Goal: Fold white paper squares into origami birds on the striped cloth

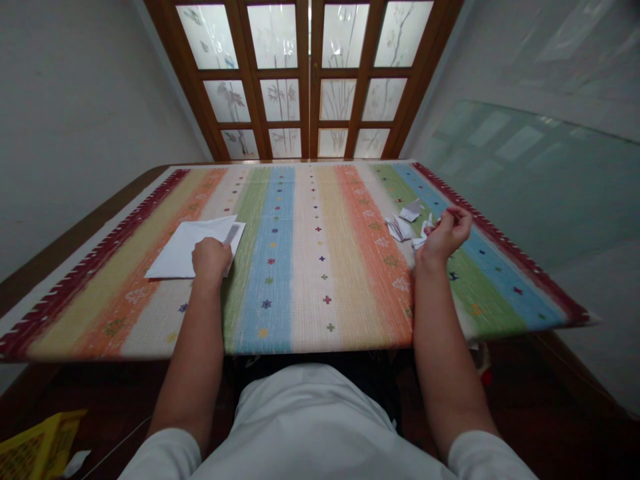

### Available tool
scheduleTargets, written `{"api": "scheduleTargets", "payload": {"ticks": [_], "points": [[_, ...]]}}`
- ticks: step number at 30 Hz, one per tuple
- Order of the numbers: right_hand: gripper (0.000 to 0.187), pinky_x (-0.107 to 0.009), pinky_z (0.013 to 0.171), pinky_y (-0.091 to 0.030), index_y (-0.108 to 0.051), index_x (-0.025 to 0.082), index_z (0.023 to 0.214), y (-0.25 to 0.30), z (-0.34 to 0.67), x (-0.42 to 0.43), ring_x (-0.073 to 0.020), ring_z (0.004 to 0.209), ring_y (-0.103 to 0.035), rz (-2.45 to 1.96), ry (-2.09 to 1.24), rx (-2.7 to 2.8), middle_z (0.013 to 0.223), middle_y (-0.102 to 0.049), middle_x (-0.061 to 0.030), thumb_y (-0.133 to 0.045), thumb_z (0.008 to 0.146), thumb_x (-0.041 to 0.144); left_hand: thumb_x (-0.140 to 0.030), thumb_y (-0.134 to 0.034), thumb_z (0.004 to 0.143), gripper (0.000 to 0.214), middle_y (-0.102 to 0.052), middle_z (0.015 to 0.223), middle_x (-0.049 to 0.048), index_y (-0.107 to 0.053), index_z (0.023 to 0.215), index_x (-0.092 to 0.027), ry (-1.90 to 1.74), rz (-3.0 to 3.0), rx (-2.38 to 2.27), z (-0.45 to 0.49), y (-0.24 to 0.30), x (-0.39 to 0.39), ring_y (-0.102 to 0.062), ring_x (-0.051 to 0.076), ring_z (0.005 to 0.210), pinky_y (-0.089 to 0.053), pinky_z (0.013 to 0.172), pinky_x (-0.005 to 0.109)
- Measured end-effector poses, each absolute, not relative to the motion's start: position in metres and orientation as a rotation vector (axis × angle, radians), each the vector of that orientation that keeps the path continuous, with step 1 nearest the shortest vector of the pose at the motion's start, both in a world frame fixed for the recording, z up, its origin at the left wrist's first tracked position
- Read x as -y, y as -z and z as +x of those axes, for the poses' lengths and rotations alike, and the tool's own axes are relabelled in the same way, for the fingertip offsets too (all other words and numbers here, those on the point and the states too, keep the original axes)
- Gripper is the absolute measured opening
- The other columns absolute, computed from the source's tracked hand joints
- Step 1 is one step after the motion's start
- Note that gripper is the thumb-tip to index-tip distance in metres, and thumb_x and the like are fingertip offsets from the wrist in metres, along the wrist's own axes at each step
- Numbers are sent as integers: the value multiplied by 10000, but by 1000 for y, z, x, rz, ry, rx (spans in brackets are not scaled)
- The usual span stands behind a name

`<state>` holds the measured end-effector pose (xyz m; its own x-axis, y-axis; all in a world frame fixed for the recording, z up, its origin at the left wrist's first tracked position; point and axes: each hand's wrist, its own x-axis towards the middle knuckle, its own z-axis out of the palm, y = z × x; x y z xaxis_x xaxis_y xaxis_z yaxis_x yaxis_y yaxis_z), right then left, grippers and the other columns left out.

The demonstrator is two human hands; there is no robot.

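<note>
My left hand point(211, 260) rests curled on the near right corner of a stack of white paper sheets point(186, 249), fingers closed over the top sheet's edge. My right hand point(447, 233) is closed in a pinch around a small folded white paper piece point(423, 235), just above the striped cloth point(310, 267). Two more folded white paper pieces point(404, 222) lie on the cloth just left of and beyond that hand.
The striped woven cloth covers a table whose near edge point(310, 350) is close to my body. A wooden door with frosted glass panes point(307, 80) stands behind the table. A glass sheet point(540, 180) leans on the right wall. A yellow crate point(35, 447) sits on the floor lower left.
</note>
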<state>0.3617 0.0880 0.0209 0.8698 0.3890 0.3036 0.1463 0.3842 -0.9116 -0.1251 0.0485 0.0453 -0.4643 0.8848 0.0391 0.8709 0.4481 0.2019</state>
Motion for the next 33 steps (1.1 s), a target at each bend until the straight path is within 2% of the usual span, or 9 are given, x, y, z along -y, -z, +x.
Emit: {"api": "scheduleTargets", "payload": {"ticks": [6, 11, 15, 19, 21, 24, 28, 31, 33], "points": [[142, -177, 458, -322, -552, 250, 930, -20, 353, -89, -94, 572, -405, -1133, -234, 620, 834, -488, 39, -635, 905, 362, -261, -463, 982, 390, -786, 1198, 246, -798, 1125, -123, -696, 1623, -2643, -124, -50, -45, -708, 426, 1153, -559, 1006, 562], [247, -231, 557, -462, -659, 259, 1084, -17, 328, -81, -138, 686, -532, -1092, -304, 1074, 888, -599, 8, -705, 856, 344, -185, -449, 1000, 362, -773, 1300, 176, -762, 1180, -155, -1173, 2326, -2094, -92, -50, -41, -696, 324, 1244, -513, 1146, 498], [649, -381, 793, -608, -621, 325, 1431, -15, 304, -69, -220, 911, -623, -1101, -315, 1583, 1147, -678, -62, -741, 805, 205, -174, -481, 1040, 308, -791, 1232, 169, -756, 1179, -160, -949, 2726, -1595, -46, -38, -26, -724, 313, 1168, -544, 1088, 500], [852, -514, 1044, -590, -533, 372, 1602, -6, 289, -61, -296, 1189, -618, -1064, -372, 1980, 1363, -606, -117, -720, 815, 107, -134, -515, 1046, 261, -812, 1137, 128, -755, 1135, -182, -614, 2892, -1243, -9, -18, -9, -752, 270, 1035, -518, 1115, 511], [766, -539, 1144, -537, -615, 366, 1551, -1, 286, -60, -306, 1288, -592, -1036, -403, 2103, 1396, -574, -121, -703, 843, 86, -148, -533, 1049, 234, -812, 1098, 122, -753, 1121, -183, -510, 2883, -1147, 0, -11, -5, -754, 255, 988, -548, 1051, 470], [464, -554, 1194, -485, -821, 338, 1265, 2, 287, -61, -312, 1329, -581, -1026, -395, 2193, 1411, -588, -120, -712, 881, 101, -210, -495, 1086, 260, -807, 1109, 128, -750, 1128, -180, -503, 2746, -1020, 1, -8, -5, -758, 249, 992, -578, 948, 409], [205, -501, 1109, -525, -880, 277, 959, 0, 293, -65, -294, 1203, -680, -988, -514, 2260, 1307, -724, -118, -780, 840, 143, -374, -541, 1096, 305, -787, 1241, 129, -724, 1255, -188, -610, 2484, -858, -15, -13, -12, -750, 258, 1140, -572, 1028, 409], [176, -416, 960, -570, -871, 234, 900, -2, 298, -65, -259, 969, -749, -1033, -731, 2227, 1049, -818, -103, -735, 822, 153, -564, -817, 899, 692, -710, 1441, 165, -637, 1456, -194, -556, 2388, -810, -35, -18, -20, -688, 330, 1319, -520, 1156, 479], [140, -384, 861, -572, -858, 213, 877, -3, 301, -64, -259, 879, -747, -1128, -823, 2125, 933, -827, -96, -728, 826, 215, -594, -914, 771, 914, -640, 1547, 188, -589, 1529, -198, -514, 2347, -820, -48, -21, -25, -621, 379, 1424, -470, 1219, 529]]}}
